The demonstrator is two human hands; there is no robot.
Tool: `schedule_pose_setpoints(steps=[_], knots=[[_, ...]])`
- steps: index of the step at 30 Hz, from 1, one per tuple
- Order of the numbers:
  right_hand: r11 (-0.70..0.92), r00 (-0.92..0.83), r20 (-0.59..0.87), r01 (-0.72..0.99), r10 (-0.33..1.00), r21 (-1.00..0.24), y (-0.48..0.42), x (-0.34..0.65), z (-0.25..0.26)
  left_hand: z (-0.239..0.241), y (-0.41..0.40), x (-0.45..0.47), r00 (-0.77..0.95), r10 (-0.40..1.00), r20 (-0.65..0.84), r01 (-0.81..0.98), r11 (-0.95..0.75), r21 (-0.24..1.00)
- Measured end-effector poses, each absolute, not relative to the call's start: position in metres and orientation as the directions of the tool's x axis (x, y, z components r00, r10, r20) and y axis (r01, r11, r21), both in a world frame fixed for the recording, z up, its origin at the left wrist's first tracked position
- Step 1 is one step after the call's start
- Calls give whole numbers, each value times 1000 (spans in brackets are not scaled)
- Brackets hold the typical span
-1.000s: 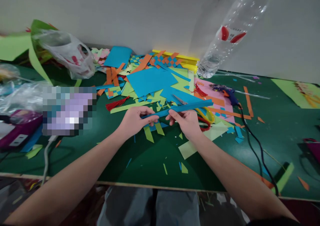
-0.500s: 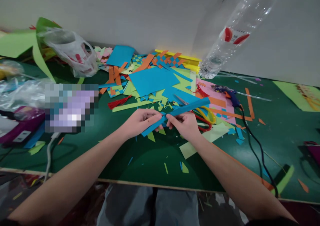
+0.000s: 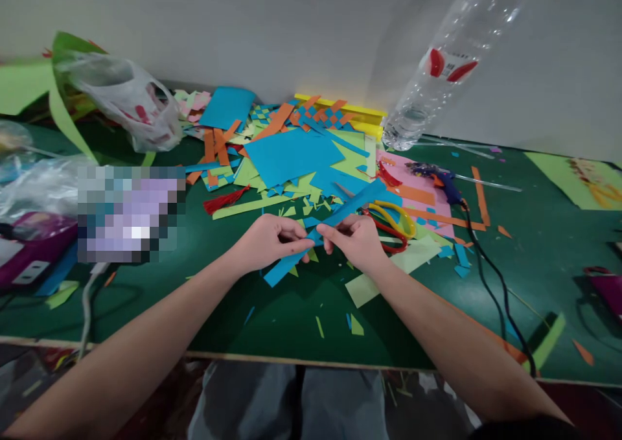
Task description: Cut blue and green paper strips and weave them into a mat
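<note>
A long blue paper strip (image 3: 340,214) slants from lower left to upper right just above the green table (image 3: 291,323). My left hand (image 3: 269,239) pinches it near its lower part, fingers closed. My right hand (image 3: 357,239) pinches it right beside the left, at about the middle. The strip's lower end pokes out below my left hand and its upper end reaches over the paper heap. Scissors with yellow and red handles (image 3: 393,223) lie just right of my right hand.
A heap of blue, green and orange paper pieces (image 3: 291,155) fills the middle back. A clear plastic bottle (image 3: 437,70) leans at the wall. A glue gun (image 3: 444,184) with black cord lies right. Plastic bags (image 3: 121,103) and a purple device (image 3: 34,252) sit left.
The strip has tilted steeper and slid down to the left through my fingers; more of its lower end shows below my left hand. Both hands stayed close together.
</note>
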State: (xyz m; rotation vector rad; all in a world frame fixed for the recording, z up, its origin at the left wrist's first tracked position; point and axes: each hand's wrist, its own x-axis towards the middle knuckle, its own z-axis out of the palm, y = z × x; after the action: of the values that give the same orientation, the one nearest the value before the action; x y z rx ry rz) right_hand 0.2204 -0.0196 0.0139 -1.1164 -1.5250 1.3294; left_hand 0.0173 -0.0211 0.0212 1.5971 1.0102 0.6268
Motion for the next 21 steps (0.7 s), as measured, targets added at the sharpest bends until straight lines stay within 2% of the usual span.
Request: schedule_pose_setpoints(steps=[4,7,11,14,16,21], knots=[[40,-278,-1,143,961,-989,-20,221,16,21,-21,17,506,858,-95,300,-72,951],[84,-247,43,159,968,-984,-19,222,15,21,-20,17,506,857,-99,314,-76,947],[187,-122,174,107,977,-977,-17,224,13,21,-19,16,498,861,-103,337,-83,938],[170,-34,168,53,985,-984,-11,227,10,20,-18,15,506,853,-130,344,-61,937],[148,84,151,39,985,-988,-5,232,10,19,-18,14,504,851,-148,357,-49,933],[182,260,183,25,948,-983,10,245,10,19,-15,10,425,895,-136,337,-17,941]])
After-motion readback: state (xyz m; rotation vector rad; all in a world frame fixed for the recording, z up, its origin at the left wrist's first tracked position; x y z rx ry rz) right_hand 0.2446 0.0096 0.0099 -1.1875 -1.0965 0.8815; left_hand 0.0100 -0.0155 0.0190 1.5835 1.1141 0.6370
